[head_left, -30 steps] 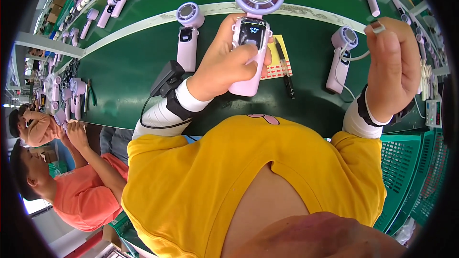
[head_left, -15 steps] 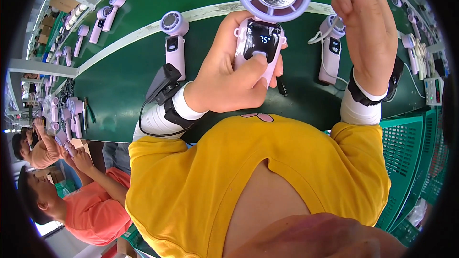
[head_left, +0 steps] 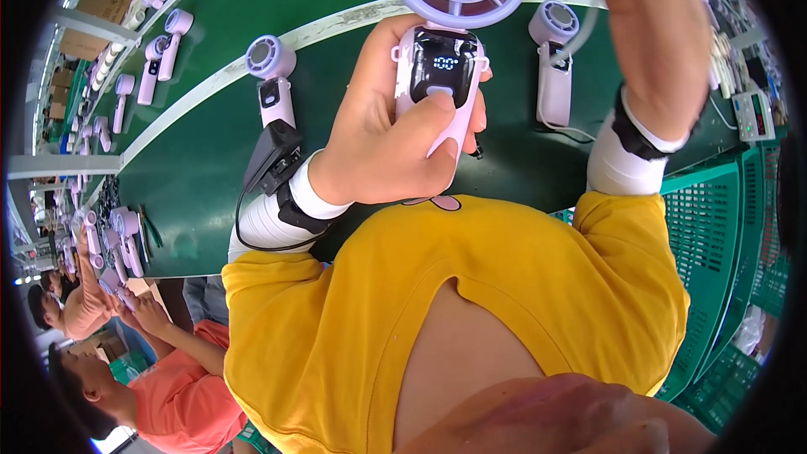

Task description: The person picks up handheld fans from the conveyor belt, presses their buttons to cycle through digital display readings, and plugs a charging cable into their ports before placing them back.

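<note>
My left hand is wrapped round a pale purple handheld fan with a round slatted head and a silvery metal disc. Its thumb presses the button below the fan's black display, where a white readout glows. High at the right, my right hand is closed and blurred, its fingertips partly cut off by the top edge. A white cable runs up to that hand. Beneath it, a second fan lies on the green table, the cable passing along it. Another fan lies left of my left hand.
More purple fans lie beyond the pale table strip. A small white meter box stands at the right. Green crates are beside my right side. A co-worker in an orange shirt sits at the left, handling a fan.
The readout on the held fan has changed. My right hand has turned and moved, its fingers now blurred. The whole view has shifted slightly; my left hand keeps its grip.
</note>
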`<state>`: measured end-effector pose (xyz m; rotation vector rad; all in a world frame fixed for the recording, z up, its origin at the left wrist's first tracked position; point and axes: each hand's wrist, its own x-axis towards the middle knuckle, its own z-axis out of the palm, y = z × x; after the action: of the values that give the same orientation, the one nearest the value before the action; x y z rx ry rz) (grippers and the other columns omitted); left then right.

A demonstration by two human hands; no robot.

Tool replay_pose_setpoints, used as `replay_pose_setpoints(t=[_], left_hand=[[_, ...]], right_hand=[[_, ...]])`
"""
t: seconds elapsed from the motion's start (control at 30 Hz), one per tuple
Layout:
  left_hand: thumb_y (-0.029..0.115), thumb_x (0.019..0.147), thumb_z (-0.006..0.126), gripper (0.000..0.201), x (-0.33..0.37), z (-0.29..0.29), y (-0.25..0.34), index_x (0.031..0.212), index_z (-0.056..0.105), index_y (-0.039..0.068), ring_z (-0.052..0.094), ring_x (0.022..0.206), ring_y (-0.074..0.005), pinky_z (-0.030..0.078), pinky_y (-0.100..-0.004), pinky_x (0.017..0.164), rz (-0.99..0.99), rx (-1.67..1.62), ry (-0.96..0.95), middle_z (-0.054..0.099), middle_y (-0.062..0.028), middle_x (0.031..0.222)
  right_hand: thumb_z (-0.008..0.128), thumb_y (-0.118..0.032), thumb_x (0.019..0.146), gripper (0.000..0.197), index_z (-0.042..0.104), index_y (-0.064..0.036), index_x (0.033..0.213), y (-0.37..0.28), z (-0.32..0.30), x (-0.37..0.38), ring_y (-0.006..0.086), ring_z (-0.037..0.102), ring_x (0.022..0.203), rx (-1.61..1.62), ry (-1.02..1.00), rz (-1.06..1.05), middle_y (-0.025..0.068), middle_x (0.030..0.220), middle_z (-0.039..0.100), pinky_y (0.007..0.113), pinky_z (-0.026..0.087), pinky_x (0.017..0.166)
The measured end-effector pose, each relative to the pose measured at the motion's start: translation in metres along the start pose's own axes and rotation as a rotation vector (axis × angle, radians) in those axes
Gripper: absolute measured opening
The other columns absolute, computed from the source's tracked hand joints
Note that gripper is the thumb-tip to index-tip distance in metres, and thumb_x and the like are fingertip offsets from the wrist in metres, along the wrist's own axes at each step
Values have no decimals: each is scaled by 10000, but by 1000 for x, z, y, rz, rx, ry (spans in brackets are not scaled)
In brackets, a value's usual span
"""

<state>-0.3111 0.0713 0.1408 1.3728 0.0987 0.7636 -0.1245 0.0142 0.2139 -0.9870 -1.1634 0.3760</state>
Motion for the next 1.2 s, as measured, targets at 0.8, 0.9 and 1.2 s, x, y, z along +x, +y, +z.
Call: replay_pose_setpoints(t=[0.8, 0.9, 1.2], left_hand=[[-70, 678, 471, 559, 1, 18, 12, 1169, 205, -51, 548, 706, -152, 466, -291, 570, -8, -81, -11, 499, -129, 943], [-25, 694, 524, 522, -7, 19, 2, 1142, 257, -56, 551, 701, -155, 458, -289, 564, 80, 72, -1, 514, -125, 911], [184, 733, 657, 448, -16, -11, -5, 1064, 433, -17, 571, 694, -213, 448, -294, 570, 476, 790, 1, 555, -137, 846]], right_hand=[[375, -378, 920, 420, 457, 3, 1076, 68, 40, 32, 61, 430, 780, 702, -682, -561, -3, 871, 485, 196, 356, 729], [374, -397, 911, 441, 466, 6, 1063, 55, 36, 19, 70, 454, 798, 520, -467, -510, 15, 885, 504, 207, 373, 730], [400, -502, 859, 569, 455, 30, 1051, -31, 50, -32, 125, 524, 864, 175, -218, 281, 95, 944, 541, 267, 436, 736]])
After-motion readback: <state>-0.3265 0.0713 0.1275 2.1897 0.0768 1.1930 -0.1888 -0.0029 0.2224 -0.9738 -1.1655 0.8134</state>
